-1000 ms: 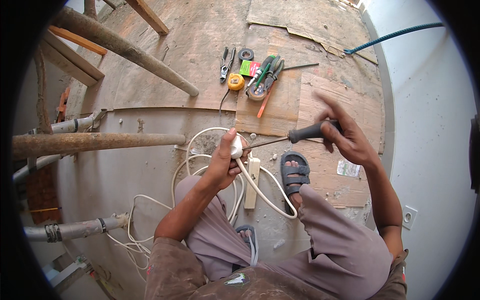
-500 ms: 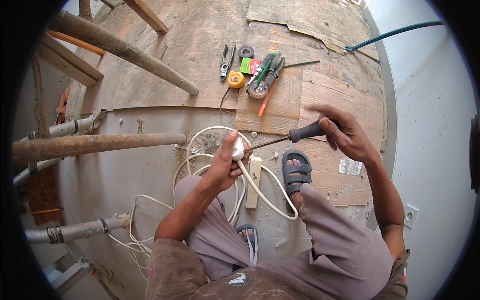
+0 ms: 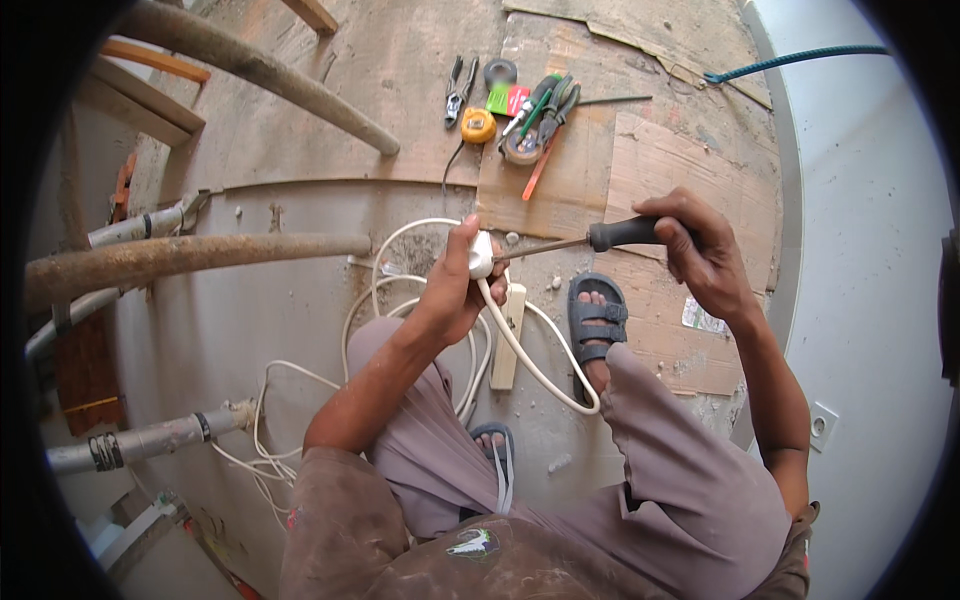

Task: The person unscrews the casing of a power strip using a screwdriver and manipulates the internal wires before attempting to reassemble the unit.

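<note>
My left hand (image 3: 446,292) is closed round a white electrical plug (image 3: 482,256), with the thumb lying along its top. A white cable (image 3: 522,362) runs out of the plug and loops over the floor. My right hand (image 3: 708,258) grips the dark handle of a screwdriver (image 3: 622,235), fingers over its end. The screwdriver's shaft points left, and its tip meets the plug's side near my left fingers; the exact contact is too small to make out. Just below the plug, a cream socket strip (image 3: 509,345) lies on the floor between my feet.
Ahead on cardboard (image 3: 540,190) lie pliers (image 3: 458,92), a yellow tape measure (image 3: 478,125), black tape (image 3: 500,72) and a pile of hand tools (image 3: 545,115). Poles (image 3: 210,255) jut in from the left. A wall (image 3: 860,250) with a socket stands right; a blue rope (image 3: 800,62) hangs there.
My right fingers, spread and blurred before, have closed round the screwdriver handle. The plug stays in my left hand. The whole view has tilted a little, so most things sit higher.
</note>
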The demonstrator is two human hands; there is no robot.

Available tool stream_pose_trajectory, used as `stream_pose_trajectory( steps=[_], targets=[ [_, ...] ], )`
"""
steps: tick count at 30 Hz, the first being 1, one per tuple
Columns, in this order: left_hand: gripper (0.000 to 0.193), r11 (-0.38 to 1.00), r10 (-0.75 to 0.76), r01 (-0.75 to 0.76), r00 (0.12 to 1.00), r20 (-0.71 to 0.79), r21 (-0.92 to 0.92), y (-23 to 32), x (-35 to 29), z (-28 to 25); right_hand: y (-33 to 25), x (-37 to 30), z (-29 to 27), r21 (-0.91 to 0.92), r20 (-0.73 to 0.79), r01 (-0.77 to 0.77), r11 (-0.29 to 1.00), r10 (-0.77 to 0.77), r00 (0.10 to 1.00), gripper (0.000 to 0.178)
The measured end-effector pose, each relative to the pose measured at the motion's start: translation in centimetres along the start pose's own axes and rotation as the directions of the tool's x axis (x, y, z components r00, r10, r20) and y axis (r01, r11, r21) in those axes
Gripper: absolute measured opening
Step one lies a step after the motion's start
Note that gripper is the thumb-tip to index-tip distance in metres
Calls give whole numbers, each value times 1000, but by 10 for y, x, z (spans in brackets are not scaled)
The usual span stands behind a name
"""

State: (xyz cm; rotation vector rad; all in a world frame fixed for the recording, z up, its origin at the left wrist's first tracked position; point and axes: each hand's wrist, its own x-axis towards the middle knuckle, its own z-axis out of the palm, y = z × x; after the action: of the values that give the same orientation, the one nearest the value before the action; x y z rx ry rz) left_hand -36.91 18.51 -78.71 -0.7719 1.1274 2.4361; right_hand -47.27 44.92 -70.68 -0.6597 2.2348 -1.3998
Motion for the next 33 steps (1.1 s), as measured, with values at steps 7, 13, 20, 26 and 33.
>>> stream_pose_trajectory(
  steps=[7, 13, 20, 26, 33],
  targets=[
    [48, 997, 27, -30, 999, -36, -73, 3, -6, -5, -6, -2, 18, 147, -60, -3, 989, 12, 998, 31],
    [48, 995, 60, -64, 997, -52, -80, 10, -9, -8, -10, 3, 38, 116, -191, 43, 992, -20, 981, 31],
    [48, 995, 81, -83, 996, -31, -57, 8, -15, -15, -5, 6, 5, 142, 271, -209, 968, 166, 948, 45],
    [48, 996, 80, -80, 997, -5, -49, 8, -18, -17, -1, 3, 12, 62, 216, -66, 996, 51, 975, 51],
    [48, 996, 65, -66, 998, -12, -64, 10, -21, -21, -7, 3, 33, 206, 41, -26, 978, 18, 999, 35]
  ],
)
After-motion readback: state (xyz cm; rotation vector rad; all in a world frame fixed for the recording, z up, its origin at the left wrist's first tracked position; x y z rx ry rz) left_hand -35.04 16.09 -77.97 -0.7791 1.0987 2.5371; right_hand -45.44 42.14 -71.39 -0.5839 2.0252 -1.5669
